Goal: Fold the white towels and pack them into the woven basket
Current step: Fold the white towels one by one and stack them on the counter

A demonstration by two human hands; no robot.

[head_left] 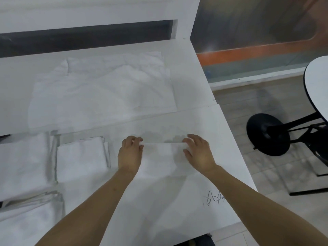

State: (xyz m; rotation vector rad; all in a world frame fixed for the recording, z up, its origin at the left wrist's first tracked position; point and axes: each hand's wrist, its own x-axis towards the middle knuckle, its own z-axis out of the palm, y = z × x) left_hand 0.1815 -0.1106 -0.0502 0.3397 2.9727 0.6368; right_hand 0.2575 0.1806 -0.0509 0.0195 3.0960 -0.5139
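A small folded white towel [160, 159] lies on the white table [204, 107] in front of me. My left hand [130, 153] holds its left edge, fingers curled at the far corner. My right hand [199, 152] lies on its right edge with fingers spread and slightly bent. To the left lie a folded towel [81, 162] and a larger folded one [23, 166]. A pile of unfolded white towels [103, 87] is spread at the back of the table. No woven basket is in view.
More white cloth [30, 215] lies at the near left. The table's right edge runs diagonally, with scribbles [213, 198] near it. Beyond it are a tiled floor, a round table [317, 86] with a black base [268, 134], and a black chair frame.
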